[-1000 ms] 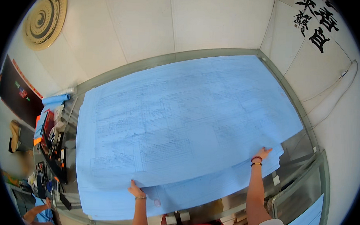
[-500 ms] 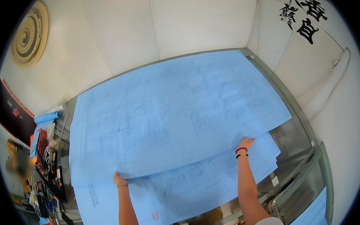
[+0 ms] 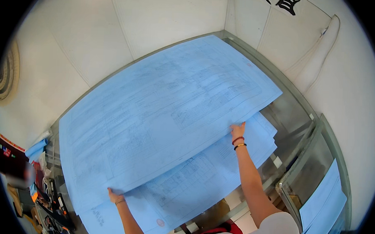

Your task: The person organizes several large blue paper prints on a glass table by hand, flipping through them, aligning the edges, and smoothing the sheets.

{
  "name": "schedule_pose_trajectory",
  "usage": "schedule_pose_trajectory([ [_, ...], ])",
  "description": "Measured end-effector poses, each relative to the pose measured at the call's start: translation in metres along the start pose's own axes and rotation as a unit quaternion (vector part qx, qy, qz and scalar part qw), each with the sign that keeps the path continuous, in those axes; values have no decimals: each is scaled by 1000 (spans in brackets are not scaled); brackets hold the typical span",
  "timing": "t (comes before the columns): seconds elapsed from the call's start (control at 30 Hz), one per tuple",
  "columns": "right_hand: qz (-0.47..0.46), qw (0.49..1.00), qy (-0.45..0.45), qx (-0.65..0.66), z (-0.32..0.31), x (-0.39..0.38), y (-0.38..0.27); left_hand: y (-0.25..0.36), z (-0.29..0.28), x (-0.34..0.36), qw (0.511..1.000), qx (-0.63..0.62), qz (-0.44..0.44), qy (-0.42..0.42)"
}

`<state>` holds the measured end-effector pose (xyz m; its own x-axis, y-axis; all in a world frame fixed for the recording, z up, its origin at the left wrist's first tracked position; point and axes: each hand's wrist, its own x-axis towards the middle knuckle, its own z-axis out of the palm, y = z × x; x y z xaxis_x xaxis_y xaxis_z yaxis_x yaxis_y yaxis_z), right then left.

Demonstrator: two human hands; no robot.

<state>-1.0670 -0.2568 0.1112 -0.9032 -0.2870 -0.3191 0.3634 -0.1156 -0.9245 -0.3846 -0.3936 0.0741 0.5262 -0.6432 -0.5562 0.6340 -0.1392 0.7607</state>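
Observation:
A large blue sheet of printed drawings [image 3: 162, 122] covers most of the glass table, slightly rippled. Its near edge is lifted a little, casting a shadow on more blue sheets [image 3: 184, 190] stacked below, whose right-hand edges are staggered. My left hand [image 3: 114, 196] pinches that near edge toward the left. Farther right, my right hand [image 3: 238, 131], with red and black bracelets at the wrist, grips the same edge; its thumb points up and some fingers are hidden under the paper.
The glass table's frame [image 3: 277, 81] meets white walls behind and at the right. More blue sheets [image 3: 326, 206] lie on a lower glass surface at right. Tools and small items [image 3: 56, 203] crowd the left side, near a blue roll [image 3: 36, 149]. A straw hat [image 3: 8, 73] hangs at left.
The view has swung, so the table appears turned and shifted up and left. Both hands still hold the top sheet's near edge, the left one now lower in view.

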Motion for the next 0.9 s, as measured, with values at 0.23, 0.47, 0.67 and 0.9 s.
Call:
schedule_pose_trajectory([
  [0.23, -4, 924, 121, 362, -1, 67, 67, 10, -6, -4, 993, 97, -31, 53],
  [0.47, -23, 997, 28, -72, 75, 82, 19, 7, 42, 94, 993, 46, -101, -45],
  [0.67, -29, 993, 115, 1, 35, 77, 17, 3, 27, 92, 991, 112, -60, -45],
  [0.9, -188, 897, 237, -323, 46, 83, 17, 1, 26, 80, 996, 91, 13, 2],
])
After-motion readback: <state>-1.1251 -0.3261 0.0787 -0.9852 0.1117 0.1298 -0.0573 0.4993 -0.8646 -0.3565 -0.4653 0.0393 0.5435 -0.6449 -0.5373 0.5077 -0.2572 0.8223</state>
